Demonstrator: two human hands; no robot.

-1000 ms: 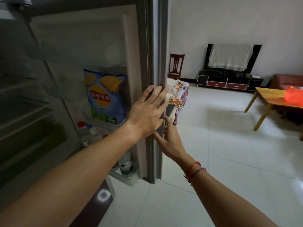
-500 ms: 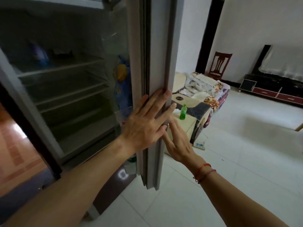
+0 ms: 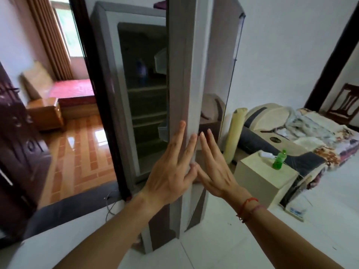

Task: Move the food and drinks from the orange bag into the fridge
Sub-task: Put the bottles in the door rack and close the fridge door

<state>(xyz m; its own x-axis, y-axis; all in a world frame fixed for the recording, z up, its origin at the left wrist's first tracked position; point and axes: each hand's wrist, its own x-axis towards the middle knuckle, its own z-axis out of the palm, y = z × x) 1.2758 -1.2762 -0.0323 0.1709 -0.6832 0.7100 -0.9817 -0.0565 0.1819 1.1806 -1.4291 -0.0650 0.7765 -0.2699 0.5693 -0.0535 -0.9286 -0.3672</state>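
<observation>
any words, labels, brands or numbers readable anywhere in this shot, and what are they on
No text here can be read.
Green bottle on the cream box: label too blurred to read.
Round dark emblem on the bedding: too small to read.
Small white thing on the floor: blue marks, blurred.
Fridge door, touched by the left hand and right hand: no lettering shows.

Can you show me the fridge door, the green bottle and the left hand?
fridge door [image 3: 191, 74], head view, on its grey edge.
green bottle [image 3: 278, 162], head view, on its body.
left hand [image 3: 171, 171], head view, on its back.
</observation>
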